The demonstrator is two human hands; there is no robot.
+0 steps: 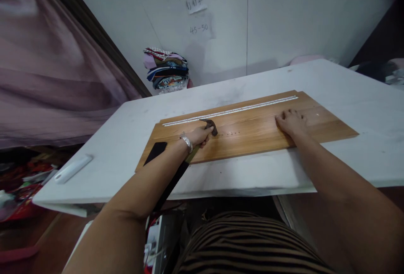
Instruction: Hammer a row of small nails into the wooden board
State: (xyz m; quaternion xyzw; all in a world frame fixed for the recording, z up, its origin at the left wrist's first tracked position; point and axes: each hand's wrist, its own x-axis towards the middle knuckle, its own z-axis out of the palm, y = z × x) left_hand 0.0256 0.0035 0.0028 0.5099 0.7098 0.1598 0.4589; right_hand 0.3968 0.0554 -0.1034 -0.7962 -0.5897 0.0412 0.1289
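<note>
My left hand [200, 136], with a silver bracelet at the wrist, is closed around a claw hammer [212, 126] close below its dark metal head. The hammer's handle, black at its lower end, slants down past my forearm beyond the table's front edge. The head is just over a wood-grain board [252, 139], beside a row of small reddish dots [232, 133] too tiny to identify. My right hand [292, 122] rests on the board's right part, fingers bent and apart, with nothing visible in them. Along the board's far side runs a white measuring strip [233, 111].
The board lies on a white-covered table [116, 139]. A dark flat rectangular object [155, 152] is on the board's left end. Further left lies a white elongated object [73, 168]. Folded cloths [167, 70] are stacked behind the table, near the wall. A pinkish curtain [47, 67] hangs at left.
</note>
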